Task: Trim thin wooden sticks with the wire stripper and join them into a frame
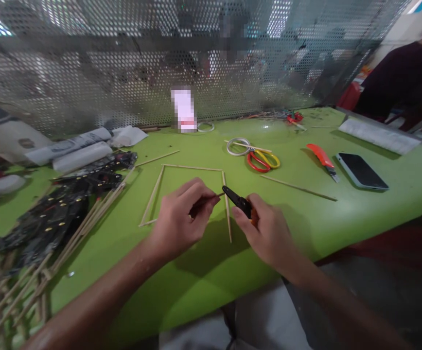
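One thin brown stick [220, 194]: pinched in the left hand [185, 214], its end held at the nose of black, orange-handled pliers [237, 200] gripped by the right hand [269, 233]. One pale stick frame [192, 168]: laid beneath, on the green tabletop [306, 216] (red-and-yellow-handled scissors [260, 169] beyond).

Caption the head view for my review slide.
Left hand pinches a thin piece near the black-nosed pliers in the right hand, over a green table.

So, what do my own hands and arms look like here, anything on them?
Your left hand and right hand are both ungloved, with no ring showing on the visible fingers. The left forearm and right forearm show no sleeve, watch or bracelet as far as the picture reaches.
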The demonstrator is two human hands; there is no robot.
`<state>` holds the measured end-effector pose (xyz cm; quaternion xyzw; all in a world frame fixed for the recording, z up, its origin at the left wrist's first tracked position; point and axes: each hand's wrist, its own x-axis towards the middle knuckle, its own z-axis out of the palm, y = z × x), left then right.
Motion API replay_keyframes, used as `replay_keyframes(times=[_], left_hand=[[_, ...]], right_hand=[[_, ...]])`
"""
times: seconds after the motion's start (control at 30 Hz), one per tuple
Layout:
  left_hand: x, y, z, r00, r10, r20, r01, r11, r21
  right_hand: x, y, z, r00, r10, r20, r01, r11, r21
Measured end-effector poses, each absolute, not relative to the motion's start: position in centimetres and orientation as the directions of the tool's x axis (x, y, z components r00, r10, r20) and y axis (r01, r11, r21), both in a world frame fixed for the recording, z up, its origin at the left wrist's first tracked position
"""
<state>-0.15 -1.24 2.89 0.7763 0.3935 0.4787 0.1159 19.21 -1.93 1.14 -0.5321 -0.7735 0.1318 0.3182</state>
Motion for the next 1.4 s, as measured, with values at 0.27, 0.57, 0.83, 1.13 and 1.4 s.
replay_keyframes(times=[0.27, 0.57, 0.83, 1.13, 1.4], left_hand=[[-0.2, -1.1, 3.0, 0.262, 0.714, 0.650, 0.543, -0.666, 0.512], [-0.3, -1.1, 3.0, 0.174, 0.799, 0.576, 0.441, -0.586, 0.680], [0.0, -1.1, 2.6, 0.172, 0.780, 0.602, 0.492, -0.597, 0.633], [-0.3, -0.9, 2.8, 0.146, 0.839, 0.524, 0.404, -0.534, 0.743], [-0.4, -0.9, 2.7, 0.108, 0.722, 0.683, 0.551, -0.616, 0.564]], right_hand=[[19.1, -1.8, 1.3, -0.208, 0.926, 0.314, 0.772, 0.352, -0.528], [19.1, -1.7, 1.3, -0.208, 0.930, 0.303, 0.779, 0.345, -0.524], [18.9, -1.6, 1.4, -0.215, 0.945, 0.248, 0.770, 0.320, -0.552], [18.9, -1.3, 1.8, -0.224, 0.933, 0.283, 0.794, 0.343, -0.503], [17.8, -1.4, 2.5, -0.198, 0.961, 0.191, 0.762, 0.274, -0.587]])
